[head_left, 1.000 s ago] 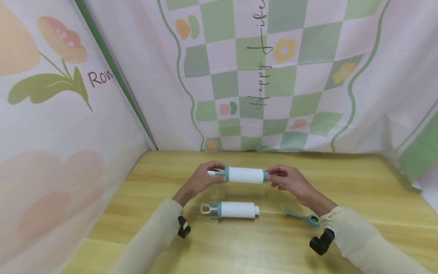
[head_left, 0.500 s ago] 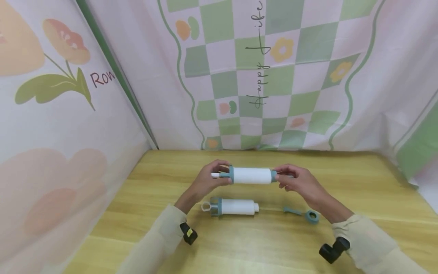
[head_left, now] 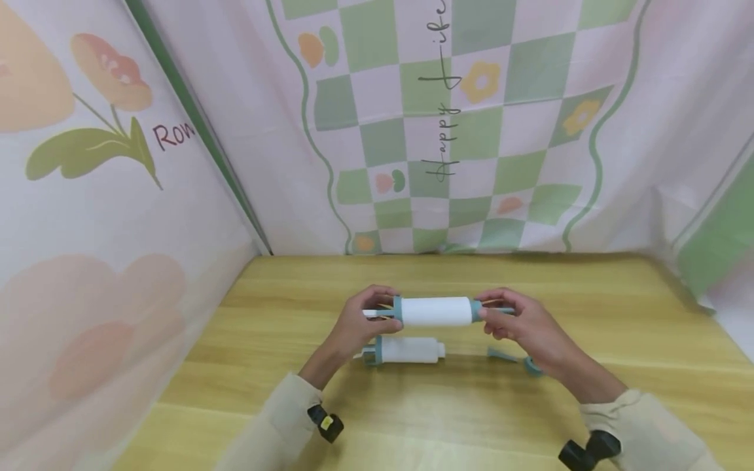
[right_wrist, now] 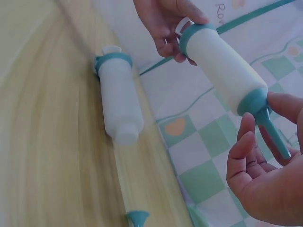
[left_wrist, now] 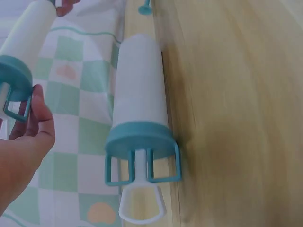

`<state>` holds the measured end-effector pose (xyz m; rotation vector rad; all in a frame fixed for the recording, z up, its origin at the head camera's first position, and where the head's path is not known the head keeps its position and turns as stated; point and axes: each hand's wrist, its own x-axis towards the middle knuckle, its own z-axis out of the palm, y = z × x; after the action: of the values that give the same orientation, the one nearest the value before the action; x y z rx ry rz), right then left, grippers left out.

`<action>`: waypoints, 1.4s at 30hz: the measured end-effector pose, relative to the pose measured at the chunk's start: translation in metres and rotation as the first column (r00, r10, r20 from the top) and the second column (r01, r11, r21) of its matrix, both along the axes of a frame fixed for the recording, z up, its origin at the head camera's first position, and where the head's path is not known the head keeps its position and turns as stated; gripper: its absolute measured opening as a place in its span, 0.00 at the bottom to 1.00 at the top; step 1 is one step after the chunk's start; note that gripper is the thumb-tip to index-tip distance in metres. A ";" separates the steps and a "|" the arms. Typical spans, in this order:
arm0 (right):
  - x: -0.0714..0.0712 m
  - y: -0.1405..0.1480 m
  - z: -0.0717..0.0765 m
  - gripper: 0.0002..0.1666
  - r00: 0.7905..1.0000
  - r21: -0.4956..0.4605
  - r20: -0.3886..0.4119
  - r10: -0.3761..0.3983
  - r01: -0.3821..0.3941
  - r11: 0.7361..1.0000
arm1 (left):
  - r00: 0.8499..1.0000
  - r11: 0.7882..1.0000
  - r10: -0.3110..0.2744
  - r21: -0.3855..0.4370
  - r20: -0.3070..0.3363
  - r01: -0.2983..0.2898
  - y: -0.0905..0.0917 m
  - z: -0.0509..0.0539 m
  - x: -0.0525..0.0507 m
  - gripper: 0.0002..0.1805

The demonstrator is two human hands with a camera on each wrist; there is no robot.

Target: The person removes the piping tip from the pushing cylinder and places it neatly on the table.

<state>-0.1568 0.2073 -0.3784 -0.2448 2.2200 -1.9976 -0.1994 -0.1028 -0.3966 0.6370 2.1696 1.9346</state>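
Observation:
A large white plastic syringe [head_left: 436, 311] with teal ends is held level above the table between both hands. My left hand [head_left: 359, 324] grips its teal finger-loop end, thumb in front, around the pale plunger handle. With thumb and fingertips my right hand [head_left: 533, 327] pinches the teal cap at the other end. A slim teal nozzle [right_wrist: 272, 132] sticks out of that cap beside the palm in the right wrist view. Below, a second white syringe [head_left: 409, 350] lies on the table, its bare tip [right_wrist: 127, 135] pointing right and its plunger ring [left_wrist: 142, 203] to the left.
To the right on the wooden table [head_left: 448, 412] lie a loose teal nozzle [head_left: 501, 354] and a teal ring cap [head_left: 533, 367], partly hidden by my right wrist. A patterned curtain [head_left: 424, 131] hangs behind the table's far edge, another at the left.
Both hands have carried the held syringe slightly right and nearer, so it now sits closer above the second one in the head view. Its nozzle has come into sight past my right fingers.

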 end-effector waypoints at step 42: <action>0.014 -0.011 -0.008 0.18 0.980 0.154 -0.197 0.042 -0.011 0.988 | 0.993 0.996 0.087 0.020 -0.076 -0.086 0.003 -0.012 0.012 0.20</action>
<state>-0.1431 0.1966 -0.3862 -0.4727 2.4616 -1.8509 -0.1873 -0.0998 -0.4089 0.6406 2.2656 2.0045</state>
